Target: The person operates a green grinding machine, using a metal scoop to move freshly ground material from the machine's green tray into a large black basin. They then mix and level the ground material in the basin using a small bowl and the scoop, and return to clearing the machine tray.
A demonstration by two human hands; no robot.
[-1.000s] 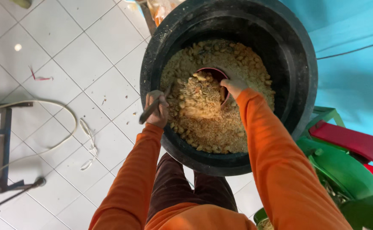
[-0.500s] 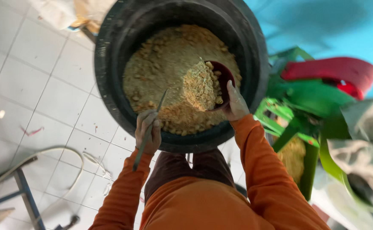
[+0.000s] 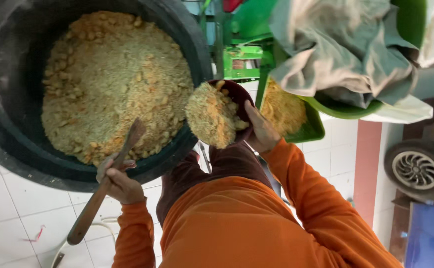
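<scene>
Right hand (image 3: 262, 133) is closed around a dark maroon bowl (image 3: 237, 99), heaped with yellow-brown crumbly meal (image 3: 211, 115). Left hand (image 3: 120, 179) is clenched on the handle of a wooden paddle (image 3: 103, 191), its blade resting on the feed inside the large black tub (image 3: 8, 144).

Largest item: the tub, filled with the same coarse mixture (image 3: 113, 84). Beside it, a green machine (image 3: 247, 44) with a green tray (image 3: 309, 126) already holding some meal, partly draped by a grey cloth (image 3: 336, 49).

Risk, as I judge it: the bowl is overfilled and tilted, held between tub rim and tray; any jolt would spill meal onto the white tiled floor (image 3: 8, 218).

The bowl sits against the right palm, well apart from the left hand.
</scene>
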